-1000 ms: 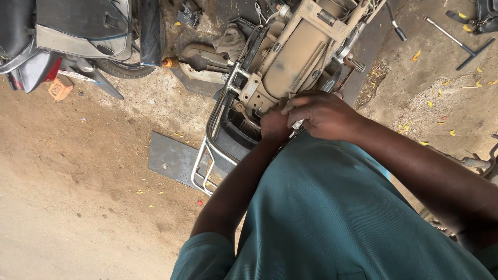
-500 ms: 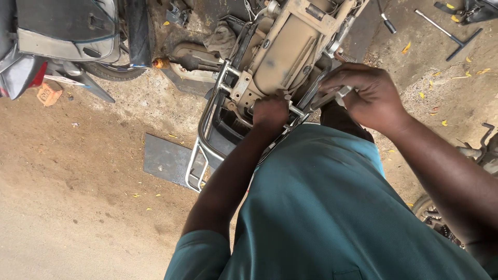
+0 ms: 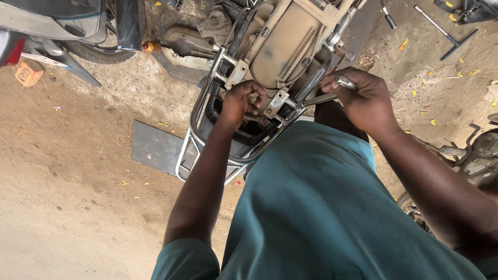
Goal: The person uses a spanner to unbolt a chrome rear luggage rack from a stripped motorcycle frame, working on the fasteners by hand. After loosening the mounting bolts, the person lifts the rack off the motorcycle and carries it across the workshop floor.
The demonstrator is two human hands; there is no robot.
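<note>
Steel wrench (image 3: 322, 97) (one) sits clenched in your right hand (image 3: 363, 101); left hand (image 3: 239, 103) curls, fingers closed, around the motorcycle's rear bracket (image 3: 275, 103).

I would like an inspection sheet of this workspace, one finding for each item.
Surface: bare dirt ground with a flat grey plate.
Job's things: stripped motorcycle rear frame; chrome carrier rack.
Clutter: T-handle wrench, brick piece, yellow leaves.
Grippers: left hand grips a frame bracket; right hand holds a metal wrench.
Cables: nothing seen.
Surroundings: another motorcycle top left, a machine part at right.
</note>
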